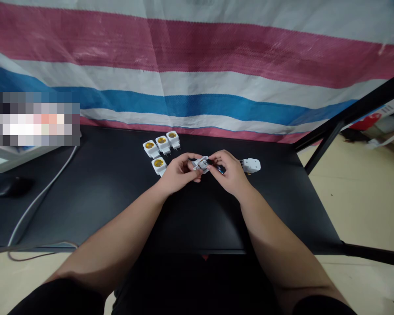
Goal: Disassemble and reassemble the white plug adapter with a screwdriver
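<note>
White plastic lamp socket is pinched between your left hand and right hand, together on it; four sockets lie left of it, another socket right, on the black table.

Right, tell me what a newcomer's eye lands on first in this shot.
The pink, white and blue striped woven tarp fills the top of the view behind the black table. At the centre, the left hand and right hand hold a white adapter piece between them. Four white lamp socket adapters with yellow centres sit left of the hands, and another white adapter lies just right of them.
</note>
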Demonstrator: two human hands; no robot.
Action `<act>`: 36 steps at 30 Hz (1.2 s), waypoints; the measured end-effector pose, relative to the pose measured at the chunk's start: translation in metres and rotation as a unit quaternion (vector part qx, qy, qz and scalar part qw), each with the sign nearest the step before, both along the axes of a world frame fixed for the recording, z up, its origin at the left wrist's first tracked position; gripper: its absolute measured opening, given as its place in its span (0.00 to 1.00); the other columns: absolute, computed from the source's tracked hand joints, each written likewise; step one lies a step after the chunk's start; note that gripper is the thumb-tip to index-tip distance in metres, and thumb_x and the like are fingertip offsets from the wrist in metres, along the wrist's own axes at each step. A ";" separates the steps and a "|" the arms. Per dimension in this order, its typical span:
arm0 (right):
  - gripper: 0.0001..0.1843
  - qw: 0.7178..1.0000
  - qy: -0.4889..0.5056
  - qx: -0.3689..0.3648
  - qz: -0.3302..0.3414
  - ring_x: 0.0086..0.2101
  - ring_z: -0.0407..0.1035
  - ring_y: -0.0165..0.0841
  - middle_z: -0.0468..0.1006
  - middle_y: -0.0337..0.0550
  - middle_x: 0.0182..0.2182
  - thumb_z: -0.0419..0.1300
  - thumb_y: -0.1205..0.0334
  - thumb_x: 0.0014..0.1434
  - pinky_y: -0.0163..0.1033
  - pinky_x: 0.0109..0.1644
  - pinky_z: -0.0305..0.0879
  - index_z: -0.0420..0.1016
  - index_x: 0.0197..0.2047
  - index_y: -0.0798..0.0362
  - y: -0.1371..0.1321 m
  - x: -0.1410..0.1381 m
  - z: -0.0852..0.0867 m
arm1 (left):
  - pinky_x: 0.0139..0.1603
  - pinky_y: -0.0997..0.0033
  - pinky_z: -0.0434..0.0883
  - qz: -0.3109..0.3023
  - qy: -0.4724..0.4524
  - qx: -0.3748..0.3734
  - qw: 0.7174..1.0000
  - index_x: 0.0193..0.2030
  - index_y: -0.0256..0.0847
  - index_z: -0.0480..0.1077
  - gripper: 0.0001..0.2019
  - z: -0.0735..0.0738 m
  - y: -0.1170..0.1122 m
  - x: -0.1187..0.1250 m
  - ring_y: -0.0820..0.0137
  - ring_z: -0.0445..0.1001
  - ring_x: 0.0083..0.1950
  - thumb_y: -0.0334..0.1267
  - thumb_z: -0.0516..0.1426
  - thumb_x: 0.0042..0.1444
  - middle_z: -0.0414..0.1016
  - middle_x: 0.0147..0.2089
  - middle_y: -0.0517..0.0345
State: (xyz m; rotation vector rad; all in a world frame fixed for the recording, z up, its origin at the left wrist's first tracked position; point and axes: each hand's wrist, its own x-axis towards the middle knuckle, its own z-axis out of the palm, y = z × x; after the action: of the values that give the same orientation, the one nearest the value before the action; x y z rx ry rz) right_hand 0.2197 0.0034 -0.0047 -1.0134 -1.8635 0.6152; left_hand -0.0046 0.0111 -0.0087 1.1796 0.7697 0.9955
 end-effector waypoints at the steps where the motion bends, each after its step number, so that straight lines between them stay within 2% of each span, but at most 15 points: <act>1: 0.10 1.000 -0.004 0.005 -0.001 0.43 0.80 0.39 0.79 0.45 0.46 0.66 0.66 0.69 0.51 0.50 0.82 0.76 0.51 0.46 0.000 0.000 0.001 | 0.38 0.72 0.86 0.001 -0.001 -0.009 1.000 0.59 0.35 0.77 0.27 0.000 0.000 0.000 0.71 0.84 0.34 0.33 0.75 0.54 0.75 0.31 0.66; 10: 0.09 0.998 -0.024 0.059 -0.006 0.40 0.80 0.37 0.80 0.45 0.45 0.66 0.67 0.69 0.49 0.48 0.82 0.77 0.51 0.46 -0.002 0.000 0.005 | 0.38 0.74 0.86 0.008 -0.020 -0.062 0.998 0.58 0.35 0.77 0.27 0.002 0.000 0.000 0.71 0.85 0.33 0.35 0.76 0.52 0.79 0.29 0.65; 20: 0.07 0.999 -0.020 0.030 -0.016 0.42 0.82 0.39 0.80 0.46 0.46 0.66 0.62 0.71 0.51 0.50 0.86 0.77 0.52 0.46 -0.004 -0.003 0.004 | 0.35 0.76 0.84 0.010 -0.028 -0.094 0.995 0.58 0.35 0.77 0.28 0.004 0.000 -0.001 0.72 0.83 0.30 0.37 0.77 0.51 0.79 0.28 0.64; 29: 0.07 0.999 -0.019 0.030 -0.017 0.41 0.81 0.39 0.79 0.47 0.47 0.65 0.64 0.71 0.52 0.50 0.86 0.78 0.51 0.45 -0.008 -0.004 0.007 | 0.37 0.74 0.85 0.005 -0.040 -0.140 0.989 0.61 0.35 0.76 0.30 0.004 0.002 -0.002 0.72 0.83 0.32 0.32 0.76 0.52 0.79 0.30 0.65; 36: 0.07 0.999 0.027 0.018 -0.034 0.40 0.79 0.38 0.77 0.44 0.43 0.67 0.64 0.67 0.49 0.48 0.86 0.76 0.47 0.45 -0.008 -0.007 0.006 | 0.40 0.73 0.85 0.000 -0.066 -0.117 0.991 0.62 0.38 0.77 0.31 0.000 0.002 -0.002 0.71 0.84 0.36 0.31 0.76 0.52 0.75 0.30 0.67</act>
State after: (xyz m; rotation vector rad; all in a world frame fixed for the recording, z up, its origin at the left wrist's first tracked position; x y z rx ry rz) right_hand 0.2124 -0.0043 0.0011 -1.0228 -1.7783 0.5614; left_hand -0.0063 0.0127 -0.0083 0.9023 0.7582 0.9454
